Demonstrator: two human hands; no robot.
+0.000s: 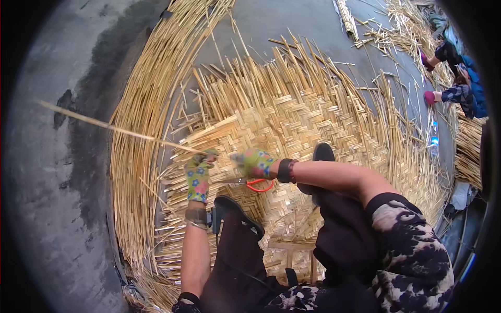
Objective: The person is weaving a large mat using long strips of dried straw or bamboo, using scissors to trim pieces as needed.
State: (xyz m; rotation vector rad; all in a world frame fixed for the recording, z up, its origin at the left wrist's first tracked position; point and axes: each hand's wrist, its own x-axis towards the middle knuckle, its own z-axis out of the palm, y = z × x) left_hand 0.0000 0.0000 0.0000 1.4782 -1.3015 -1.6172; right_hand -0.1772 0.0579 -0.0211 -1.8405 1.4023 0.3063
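My left hand [199,172], in a floral glove, is closed on a long pale reed strip [112,127] that slants toward the upper left. My right hand [255,163], gloved the same way, is just right of it at the strip's near end, fingertips smeared by motion. Both are over a herringbone-woven reed mat [297,120] with loose, fringed edges. A pair of scissors with red handles [261,189] lies on the mat below my right hand, partly hidden. My shoes and dark-trousered legs rest on the mat.
Long loose reeds [138,156] lie along the left on the grey concrete floor [62,198]. Another person [464,88] sits at the upper right beside more straw [467,151]. A plastic bottle [434,138] is near them, and a reed bundle [345,18] lies at the top.
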